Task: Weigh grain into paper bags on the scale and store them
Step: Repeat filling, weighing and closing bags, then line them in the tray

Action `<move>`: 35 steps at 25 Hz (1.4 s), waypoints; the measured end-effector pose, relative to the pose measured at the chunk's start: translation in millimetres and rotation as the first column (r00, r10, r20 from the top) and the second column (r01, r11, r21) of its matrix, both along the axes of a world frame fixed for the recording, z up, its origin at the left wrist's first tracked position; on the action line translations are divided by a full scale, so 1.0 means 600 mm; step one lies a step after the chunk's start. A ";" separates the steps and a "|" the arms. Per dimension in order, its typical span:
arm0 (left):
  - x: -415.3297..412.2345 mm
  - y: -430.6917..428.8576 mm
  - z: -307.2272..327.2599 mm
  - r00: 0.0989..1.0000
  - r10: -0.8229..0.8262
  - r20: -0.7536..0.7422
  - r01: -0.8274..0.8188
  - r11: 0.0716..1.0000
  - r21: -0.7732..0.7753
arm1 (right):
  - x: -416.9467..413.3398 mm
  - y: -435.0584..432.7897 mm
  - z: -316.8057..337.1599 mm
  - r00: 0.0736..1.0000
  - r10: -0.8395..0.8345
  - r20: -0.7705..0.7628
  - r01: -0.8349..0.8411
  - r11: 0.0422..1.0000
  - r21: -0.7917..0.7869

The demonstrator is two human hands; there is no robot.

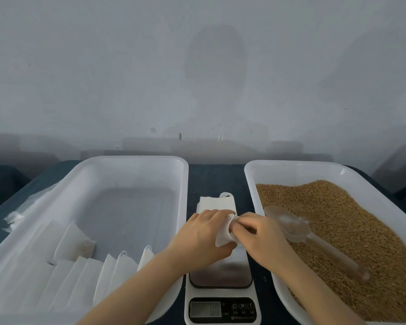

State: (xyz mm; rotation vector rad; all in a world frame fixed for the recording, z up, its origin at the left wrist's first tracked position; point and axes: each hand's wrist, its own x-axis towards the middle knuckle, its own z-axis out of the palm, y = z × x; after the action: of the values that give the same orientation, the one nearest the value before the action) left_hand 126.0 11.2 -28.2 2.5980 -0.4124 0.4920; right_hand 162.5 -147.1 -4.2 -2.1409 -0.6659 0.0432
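Note:
A white kitchen scale (222, 299) with a steel platform stands at the near centre of the table. Above its far end, both hands hold one white paper bag (223, 233): my left hand (201, 235) grips its left side and my right hand (256, 233) has fingers curled at its mouth. A stack of flat white bags (215, 202) lies just beyond. The right white tub (291, 167) holds brown grain (338, 221), with a clear plastic scoop (298, 228) lying on it. The left white tub (131, 160) holds several white bags (80, 275) along its near edge.
A dark blue cloth (216, 177) covers the table. A clear plastic wrapper (17, 216) lies left of the left tub. A plain white wall stands close behind the table.

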 end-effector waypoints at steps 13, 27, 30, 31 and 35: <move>0.002 0.009 0.004 0.951 0.102 -0.291 -0.138 0.985 -0.104 | 0.100 -0.153 0.009 0.940 -0.341 0.023 0.300 0.791 -0.533; 0.002 0.004 0.009 0.937 0.142 -0.320 -0.157 0.987 -0.021 | 0.079 -0.194 -0.009 0.858 -0.464 -0.218 0.239 0.738 -0.631; 0.004 0.004 0.008 0.936 0.151 -0.318 -0.163 0.987 -0.012 | 0.077 -0.192 -0.008 0.834 -0.490 -0.254 0.203 0.700 -0.684; 0.004 0.005 0.008 0.935 0.155 -0.319 -0.166 0.986 -0.008 | 0.079 -0.192 -0.011 0.830 -0.489 -0.269 0.192 0.702 -0.686; 0.005 0.006 0.006 0.936 0.159 -0.315 -0.170 0.985 -0.006 | 0.083 -0.196 -0.014 0.848 -0.419 -0.325 0.107 0.737 -0.668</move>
State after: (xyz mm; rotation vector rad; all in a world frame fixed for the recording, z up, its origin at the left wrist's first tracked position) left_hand 128.7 14.8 -24.6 2.6293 -0.0787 0.1296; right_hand 212.0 -264.5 -12.7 -2.7110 -0.0237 0.6884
